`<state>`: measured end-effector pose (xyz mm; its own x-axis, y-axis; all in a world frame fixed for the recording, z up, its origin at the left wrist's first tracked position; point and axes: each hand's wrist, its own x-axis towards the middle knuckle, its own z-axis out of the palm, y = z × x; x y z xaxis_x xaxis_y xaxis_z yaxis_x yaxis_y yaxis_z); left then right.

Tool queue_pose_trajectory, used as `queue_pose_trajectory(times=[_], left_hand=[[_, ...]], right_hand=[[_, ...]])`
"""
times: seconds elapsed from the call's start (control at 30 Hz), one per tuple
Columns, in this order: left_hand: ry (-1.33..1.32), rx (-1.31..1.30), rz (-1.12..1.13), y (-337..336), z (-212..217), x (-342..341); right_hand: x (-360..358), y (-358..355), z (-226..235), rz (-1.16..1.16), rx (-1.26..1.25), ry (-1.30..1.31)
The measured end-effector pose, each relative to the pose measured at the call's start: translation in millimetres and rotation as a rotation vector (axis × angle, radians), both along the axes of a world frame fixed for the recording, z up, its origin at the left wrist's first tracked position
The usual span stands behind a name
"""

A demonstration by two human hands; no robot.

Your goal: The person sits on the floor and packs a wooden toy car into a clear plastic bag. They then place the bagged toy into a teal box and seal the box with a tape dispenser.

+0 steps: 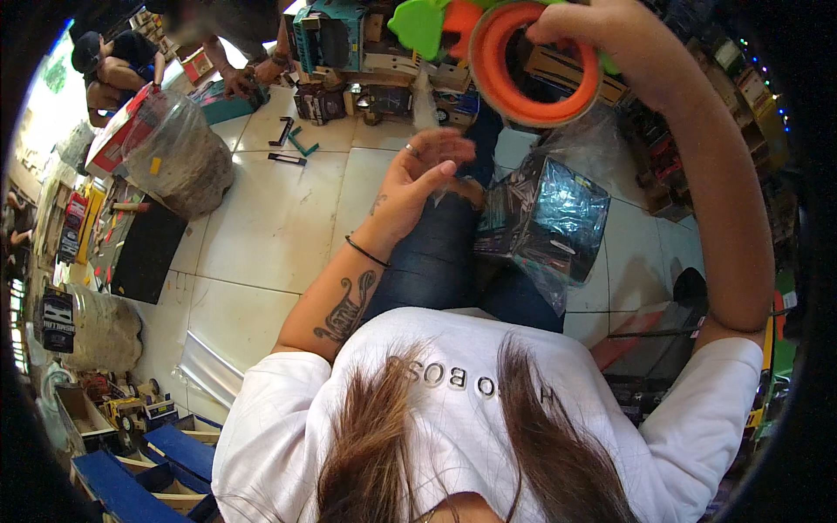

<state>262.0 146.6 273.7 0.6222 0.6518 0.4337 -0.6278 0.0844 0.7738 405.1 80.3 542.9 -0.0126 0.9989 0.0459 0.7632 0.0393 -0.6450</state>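
My right hand (580, 26) is raised at the upper right, its fingers wrapped round a tape dispenser. That dispenser (532, 105) has a large orange ring and bright green parts, and its lower end hides behind my hand. Over my lap, my left hand (414, 183) is held up with its fingers apart and nothing in it. To the right of the left hand, a dark printed box (554, 218) rests on my legs. Shiny clear plastic film (545, 283) covers the box and hangs loose below it.
Toy trucks and boxes (357, 96) line the far side. Two people work at the upper left, near a red box (118, 135) on a stone stump (187, 166). Small dark and green corner pieces (301, 144) lie on the tiles. Blue wooden trays (126, 488) stand at lower left.
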Motion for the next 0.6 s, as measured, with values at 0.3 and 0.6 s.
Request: queue_pose_trajectory(times=[0.3, 0.6], left_hand=[[0.026, -0.264, -0.132, 28.0, 21.5, -73.9], [0.584, 0.118, -0.228, 67.6, 86.4, -80.5]], right_hand=[[59.3, -34.9, -14.8, -0.137, 0.253, 0.006], [87.8, -92.0, -33.0, -0.112, 0.071, 0.241]])
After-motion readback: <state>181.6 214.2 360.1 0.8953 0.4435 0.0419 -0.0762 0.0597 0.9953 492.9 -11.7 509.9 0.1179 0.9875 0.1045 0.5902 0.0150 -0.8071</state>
